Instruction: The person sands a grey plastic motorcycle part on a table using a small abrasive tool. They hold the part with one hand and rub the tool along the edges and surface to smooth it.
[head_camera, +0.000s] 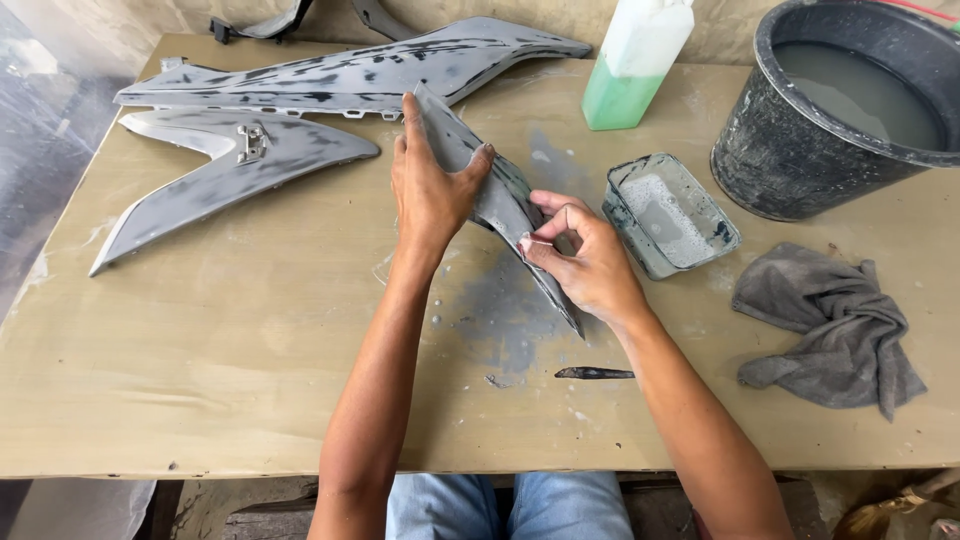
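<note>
A narrow grey pointed panel (500, 195), scuffed and dull, stands tilted on its edge in the middle of the tan table (230, 340). My left hand (428, 190) grips its upper part, thumb over the top edge. My right hand (585, 255) pinches against the panel's lower edge; whether something small is held under the fingers is not visible. A wet grey stain spreads on the table under the panel.
Two larger grey panels (350, 75) (220, 170) lie at the back left. A clear square tub (670, 215) of soapy water, a plastic bottle (635, 65) with green liquid, a black bucket (770, 150) of murky water and a grey rag (835, 325) sit right. A small dark sliver (593, 373) lies near me.
</note>
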